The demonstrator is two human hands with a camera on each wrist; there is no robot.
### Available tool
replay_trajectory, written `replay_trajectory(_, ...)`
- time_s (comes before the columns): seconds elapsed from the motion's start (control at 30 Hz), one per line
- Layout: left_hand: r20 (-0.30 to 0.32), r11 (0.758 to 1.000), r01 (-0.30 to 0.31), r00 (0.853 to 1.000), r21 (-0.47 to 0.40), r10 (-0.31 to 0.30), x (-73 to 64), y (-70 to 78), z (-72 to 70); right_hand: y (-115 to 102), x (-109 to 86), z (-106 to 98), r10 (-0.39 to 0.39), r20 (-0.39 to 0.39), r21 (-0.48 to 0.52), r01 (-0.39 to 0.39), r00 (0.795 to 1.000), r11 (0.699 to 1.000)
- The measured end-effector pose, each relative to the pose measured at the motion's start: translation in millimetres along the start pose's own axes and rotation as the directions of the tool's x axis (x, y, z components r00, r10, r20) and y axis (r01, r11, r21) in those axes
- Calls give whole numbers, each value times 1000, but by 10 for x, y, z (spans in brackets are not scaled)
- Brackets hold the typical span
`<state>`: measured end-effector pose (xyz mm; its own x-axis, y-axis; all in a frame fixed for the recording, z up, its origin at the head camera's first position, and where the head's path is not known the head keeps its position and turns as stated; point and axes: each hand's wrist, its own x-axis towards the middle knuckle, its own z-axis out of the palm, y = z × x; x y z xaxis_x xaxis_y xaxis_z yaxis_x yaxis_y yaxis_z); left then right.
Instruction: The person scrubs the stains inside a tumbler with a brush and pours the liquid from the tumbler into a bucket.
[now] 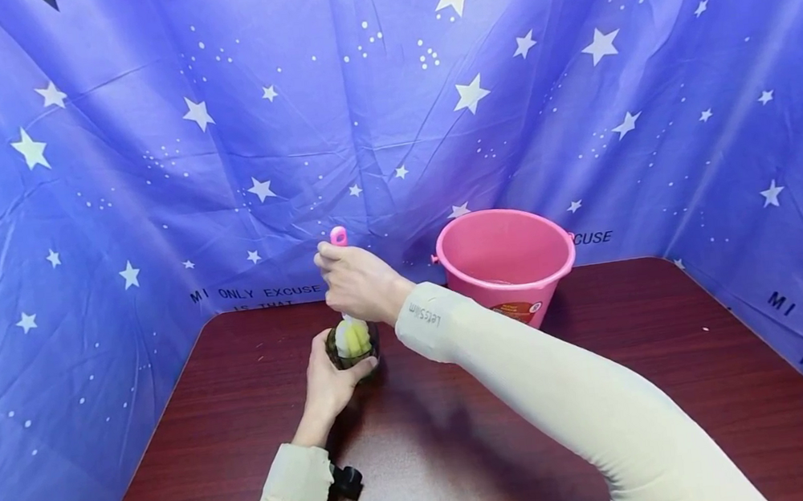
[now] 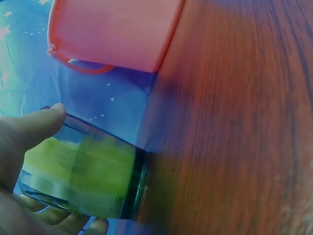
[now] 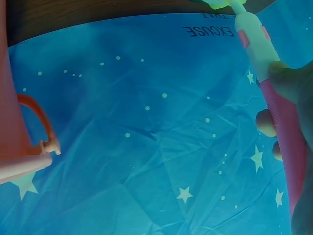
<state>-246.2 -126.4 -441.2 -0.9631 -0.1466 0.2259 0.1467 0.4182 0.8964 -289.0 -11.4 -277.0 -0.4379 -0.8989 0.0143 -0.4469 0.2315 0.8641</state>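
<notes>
In the head view my left hand (image 1: 330,384) grips a clear green drinking glass (image 2: 140,183) around its side, thumb on one side and fingers on the other. The glass's base is right at the tabletop in the left wrist view. My right hand (image 1: 361,281) holds a sponge bottle brush by its pink and white handle (image 3: 283,132), above the glass. Its yellow and white sponge head (image 1: 354,340) sits inside the glass and fills much of it. The handle's pink looped end (image 1: 338,236) sticks up past the right fist.
A pink bucket (image 1: 505,242) stands at the back of the dark red wooden table (image 1: 605,400), right of the glass. Blue star-patterned cloth (image 1: 360,125) hangs around the table's back and sides. A black device (image 1: 347,481) is on the left wrist.
</notes>
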Motion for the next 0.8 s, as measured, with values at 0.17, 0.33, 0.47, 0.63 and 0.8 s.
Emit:
replay_trajectory(0.17,-4,1000,-1,1000,-9,1,-3,-8,4,16,-43,43,4,7,24,-5,1000,1000)
replay_trajectory(0.33,-7,1000,-7,1000,0,7,-9,-13,4,34,-80,47,5,13,49,-5,1000,999)
replay_trajectory(0.47,-8,1000,-7,1000,-3,7,-11,-13,10,45,-109,46,0,31,69,-2,1000,998)
replay_trajectory(0.63,-19,1000,-23,1000,-3,23,-7,-15,21,49,-142,37,-2,31,90,0,1000,996)
replay_trajectory(0.8,-25,999,-39,999,-3,39,-3,-17,27,50,-164,29,-5,28,98,2,1000,995)
